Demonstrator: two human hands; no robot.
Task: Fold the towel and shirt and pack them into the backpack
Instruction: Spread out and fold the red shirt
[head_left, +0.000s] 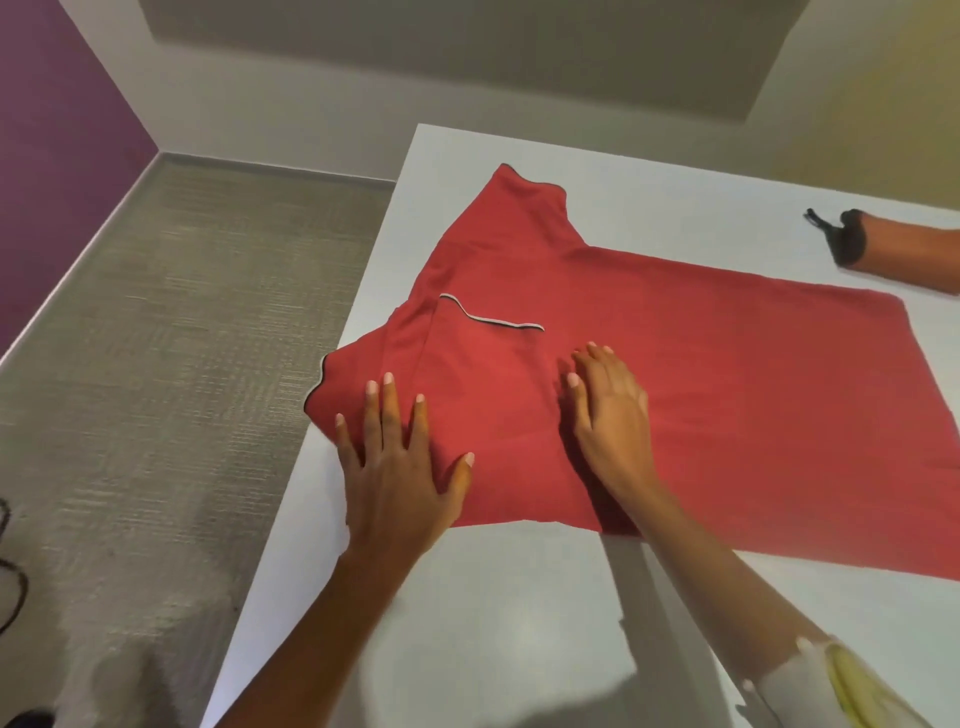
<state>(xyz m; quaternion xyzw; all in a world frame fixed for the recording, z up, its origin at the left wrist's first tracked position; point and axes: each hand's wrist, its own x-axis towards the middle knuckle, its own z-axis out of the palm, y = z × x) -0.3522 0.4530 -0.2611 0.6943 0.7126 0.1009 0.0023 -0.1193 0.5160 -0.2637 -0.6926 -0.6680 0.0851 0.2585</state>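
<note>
2 bare hands lie flat on the garment; neither grips anything. Left hand (395, 467): fingers straight and spread wide, palm pressing the near-left corner of the red short-sleeved fabric shirt (727, 389). Right hand (610, 415): fingers straight and close together, pressing the shirt's middle, just right of the left hand and just below a thin black-and-white trim strip (493, 322) on the shirt.

Shirt location: spread on the white flat-topped table (467, 623), its left end reaching the table's left edge, its body running out to the right. 1 flap at the shirt's left end appears laid over the body, with the trim strip along its edge. The rest lies in a single open layer.

Judgement on progress: the shirt fold is at an early stage, with at most 1 fold made and the hands placed to smooth it. The further folds are outstanding.

Beyond the shirt's far-right corner, apart from it, lies an orange rolled fabric cylinder with a black end and short black strap (904, 254), cut by the frame edge. Whether this is the towel or some other item cannot be told. 0 backpacks are in view, so packing is judged not begun. Left of the shirt, off the table, is grey carpet floor (156, 364).
</note>
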